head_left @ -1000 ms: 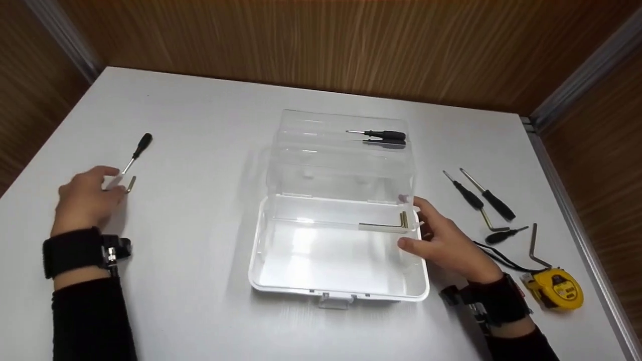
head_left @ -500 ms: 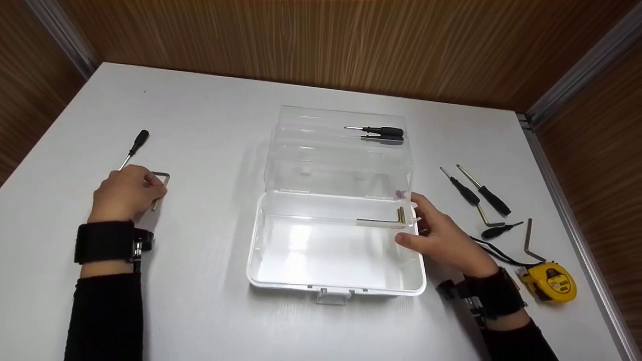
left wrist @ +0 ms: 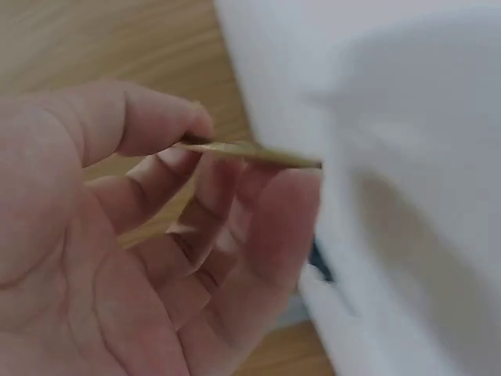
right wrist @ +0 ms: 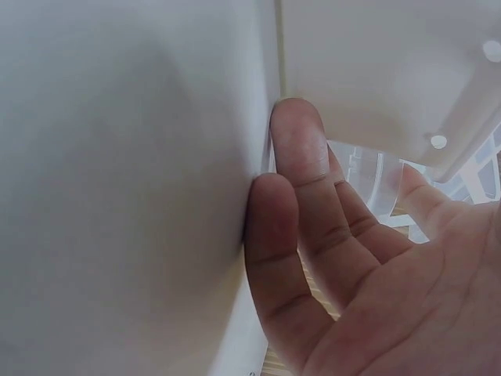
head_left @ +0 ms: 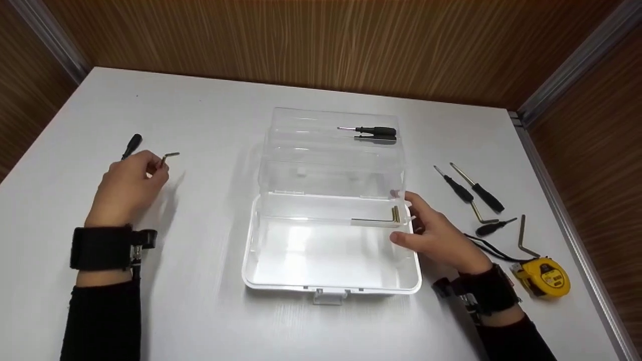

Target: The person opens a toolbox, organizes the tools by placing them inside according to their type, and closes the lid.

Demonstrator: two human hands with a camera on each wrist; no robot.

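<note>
White table [head_left: 210,115], wood-panelled walls. Left hand [head_left: 128,188]: now raised off the surface, fingers pinching hex key [head_left: 168,156], at far left. Right hand [head_left: 436,233]: unmoved, straight fingers steadying clear toolbox [head_left: 331,281].

Left hand [head_left: 128,188]: now lifted off the table, nearer the box than before.
Hex key [head_left: 168,156]: now raised, pinched between fingertips.

A small brass-coloured hex key [head_left: 169,156], L-shaped, is pinched above the table, well left of the open clear plastic toolbox [head_left: 331,210].
</note>
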